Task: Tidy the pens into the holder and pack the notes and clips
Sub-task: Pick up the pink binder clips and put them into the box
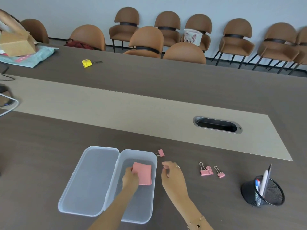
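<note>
Now pink notes (143,173) under left hand (130,178), in box (150,156).

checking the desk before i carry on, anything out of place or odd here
Nothing spilled or damaged. One pink binder clip lies alone beyond the box, apart from the other clips; all are still outside it.

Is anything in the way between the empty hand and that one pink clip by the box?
No, nothing visible blocks it. The right hand hovers empty beside the plastic box, and the lone binder clip lies just beyond its fingers on bare table. The left hand is inside the box on the pink notes.
</note>
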A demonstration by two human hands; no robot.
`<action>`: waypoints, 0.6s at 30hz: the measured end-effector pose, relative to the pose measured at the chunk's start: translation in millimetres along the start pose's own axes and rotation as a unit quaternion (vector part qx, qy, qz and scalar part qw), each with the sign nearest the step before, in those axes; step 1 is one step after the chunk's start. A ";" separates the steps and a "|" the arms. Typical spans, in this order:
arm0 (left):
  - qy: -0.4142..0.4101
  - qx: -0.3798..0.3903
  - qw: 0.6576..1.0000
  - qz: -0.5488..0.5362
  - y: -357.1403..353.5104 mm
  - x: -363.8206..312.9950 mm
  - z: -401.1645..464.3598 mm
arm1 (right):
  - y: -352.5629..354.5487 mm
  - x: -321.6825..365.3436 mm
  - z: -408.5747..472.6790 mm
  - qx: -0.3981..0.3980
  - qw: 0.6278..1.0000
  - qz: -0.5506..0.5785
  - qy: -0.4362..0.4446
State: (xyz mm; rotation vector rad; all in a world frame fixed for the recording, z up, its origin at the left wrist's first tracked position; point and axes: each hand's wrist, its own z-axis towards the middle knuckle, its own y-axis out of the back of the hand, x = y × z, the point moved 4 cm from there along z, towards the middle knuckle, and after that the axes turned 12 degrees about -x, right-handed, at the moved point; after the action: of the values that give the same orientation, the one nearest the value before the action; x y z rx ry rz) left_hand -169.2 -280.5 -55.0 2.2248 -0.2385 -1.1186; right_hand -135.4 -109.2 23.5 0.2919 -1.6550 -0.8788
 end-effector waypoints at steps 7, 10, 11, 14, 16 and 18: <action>-0.126 -0.088 0.985 0.077 -5.5 -15.2 -10.7 | 35.3 -83.0 3.5 -0.040 0.996 -0.051 -0.064; -0.134 -0.085 0.982 0.107 -4.4 -12.7 -5.8 | 48.2 -103.4 4.2 -0.056 0.991 -0.079 -0.091; -0.140 -0.083 0.980 0.116 -3.5 -14.3 -6.8 | 54.2 -108.8 5.8 -0.064 0.989 -0.096 -0.096; -0.166 -0.092 0.973 0.134 8.6 -26.8 -18.3 | 81.1 -124.8 18.4 -0.087 0.979 -0.152 -0.101; -0.158 -0.090 0.978 0.106 22.7 -36.6 -28.7 | 101.0 -137.1 33.0 -0.102 0.976 -0.154 -0.111; -0.149 -0.089 0.983 0.058 41.1 -41.5 -38.8 | 113.0 -150.7 48.7 -0.087 0.975 -0.171 -0.110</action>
State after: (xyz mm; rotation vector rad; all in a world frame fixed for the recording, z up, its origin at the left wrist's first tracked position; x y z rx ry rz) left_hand -160.3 -277.7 14.5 1.8585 -0.3734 -1.3506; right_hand -107.1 80.0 -12.0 0.3746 -1.7432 -1.3485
